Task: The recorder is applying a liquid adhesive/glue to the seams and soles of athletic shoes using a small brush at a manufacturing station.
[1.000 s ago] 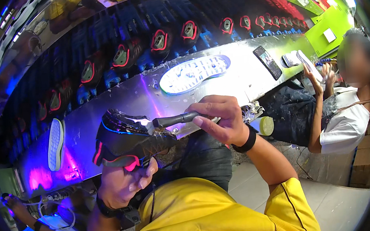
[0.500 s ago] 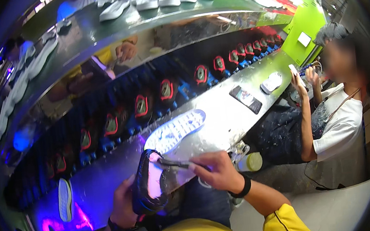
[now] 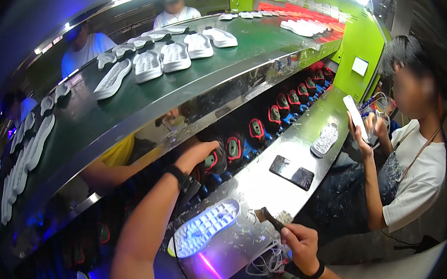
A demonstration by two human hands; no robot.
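Observation:
My left hand (image 3: 198, 155) reaches far out over the bench to the lower rack, its fingers closed round a black shoe upper (image 3: 212, 163) with a red-edged collar. Part of that upper is hidden by the hand. In my right hand (image 3: 302, 241), near the bench's front edge, is a dark-handled brush (image 3: 273, 219), its tip pointing up and to the left. Between my arms a white shoe sole (image 3: 205, 229) lies on the metal bench with its ribbed side up.
Several more red-collared uppers (image 3: 256, 128) line the rack. A phone (image 3: 292, 172) and another sole (image 3: 324, 140) lie on the bench. White soles (image 3: 175, 56) stand on the green belt (image 3: 99, 116) above. At right sits a person (image 3: 416, 160) holding a white sole. Cables (image 3: 268, 260) hang nearby.
My left hand has carried the black upper from in front of me up to the rack. My right hand has drawn away from it with the brush, moving right and lower. The view has shifted.

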